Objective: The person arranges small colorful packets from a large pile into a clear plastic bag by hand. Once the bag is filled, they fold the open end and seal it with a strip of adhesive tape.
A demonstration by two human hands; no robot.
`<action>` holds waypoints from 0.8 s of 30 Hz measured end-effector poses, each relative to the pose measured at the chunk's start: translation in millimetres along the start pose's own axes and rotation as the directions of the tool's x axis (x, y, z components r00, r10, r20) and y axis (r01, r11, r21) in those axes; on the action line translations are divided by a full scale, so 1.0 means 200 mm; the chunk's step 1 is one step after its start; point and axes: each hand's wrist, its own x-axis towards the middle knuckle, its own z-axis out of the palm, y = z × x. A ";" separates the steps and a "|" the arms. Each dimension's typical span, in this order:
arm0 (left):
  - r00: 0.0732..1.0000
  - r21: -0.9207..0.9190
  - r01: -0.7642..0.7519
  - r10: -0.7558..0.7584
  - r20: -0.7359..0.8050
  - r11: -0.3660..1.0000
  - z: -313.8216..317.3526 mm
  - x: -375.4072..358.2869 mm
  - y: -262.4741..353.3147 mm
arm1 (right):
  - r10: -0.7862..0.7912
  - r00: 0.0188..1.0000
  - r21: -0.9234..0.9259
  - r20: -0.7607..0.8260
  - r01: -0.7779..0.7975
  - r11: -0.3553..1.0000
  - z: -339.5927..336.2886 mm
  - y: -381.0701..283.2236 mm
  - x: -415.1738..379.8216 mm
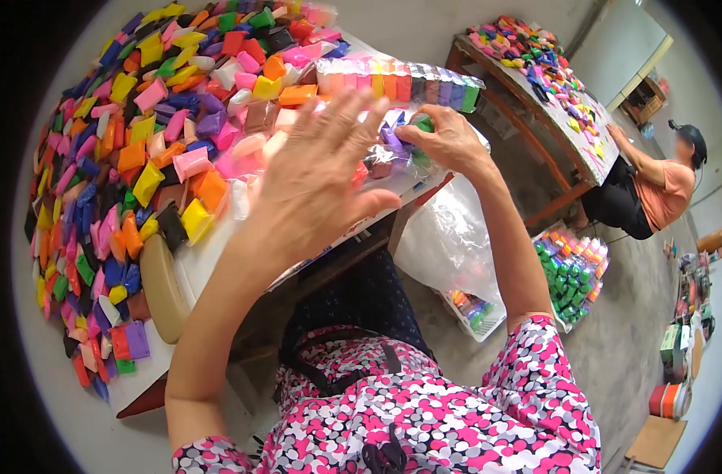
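Note:
My left hand (317, 178) is open, palm down with fingers spread, over a clear plastic bag (246, 170) of small coloured packets, hiding its middle. At the bag's right end my right hand (448, 142) has thumb and forefinger curled together on the clear film, beside a green packet (423, 123) and a purple packet (390, 136). Just beyond both hands lies a filled clear pack (400, 83) with packets in rows, orange through red and black to purple and green. A large heap of loose packets (148, 134) in many colours spreads to the left.
A tan rounded object (165, 288) lies at the near table edge (132, 387). Below on the right are a clear plastic sack (451, 237), a white crate (483, 325) and filled packs (570, 276). Another person (653, 178) sits at a second table (562, 142) with more packets.

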 end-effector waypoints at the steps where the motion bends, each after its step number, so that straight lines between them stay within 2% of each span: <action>1: 0.998 -0.002 0.027 -0.027 0.054 1.000 0.10 -0.01 -0.04 | -0.015 1.000 -0.011 -0.018 0.014 1.000 0.01 0.00 0.00; 3: 0.984 0.000 0.081 -0.080 0.161 0.997 0.26 -0.04 -0.13 | -0.036 0.999 -0.019 -0.035 0.036 0.999 0.01 0.01 -0.01; 6: 0.990 0.017 0.024 -0.026 0.138 1.000 0.30 -0.07 -0.18 | -0.059 0.997 -0.005 -0.056 0.059 0.998 0.01 0.01 -0.02; 8: 0.984 -0.110 0.114 -0.097 0.151 0.987 0.29 -0.07 -0.18 | -0.102 0.990 -0.013 -0.099 0.102 0.995 0.01 0.02 -0.01; 11: 0.973 -0.239 0.193 -0.154 0.171 0.952 0.27 -0.05 -0.19 | -0.223 0.966 0.058 -0.130 0.232 0.971 0.01 0.08 0.04; 14: 0.936 -0.323 0.302 -0.214 0.280 0.897 0.23 0.00 -0.19 | -0.258 0.962 0.404 -0.093 0.274 0.873 0.07 0.14 0.08; 15: 0.915 -0.343 0.346 -0.234 0.329 0.873 0.22 0.02 -0.19 | -0.263 0.959 0.426 -0.106 0.283 0.860 0.07 0.14 0.08; 18: 0.930 -0.308 0.327 -0.245 0.276 0.894 0.23 0.05 -0.18 | -0.273 0.951 0.469 -0.145 0.309 0.828 0.09 0.14 0.07; 21: 0.857 -0.327 0.427 -0.262 0.444 0.843 0.20 0.10 -0.19 | -0.296 0.941 0.473 -0.164 0.339 0.814 0.10 0.15 0.09; 24: 0.892 -0.317 0.388 -0.266 0.366 0.865 0.23 0.09 -0.19 | -0.328 0.935 0.501 -0.135 0.350 0.791 0.12 0.15 0.12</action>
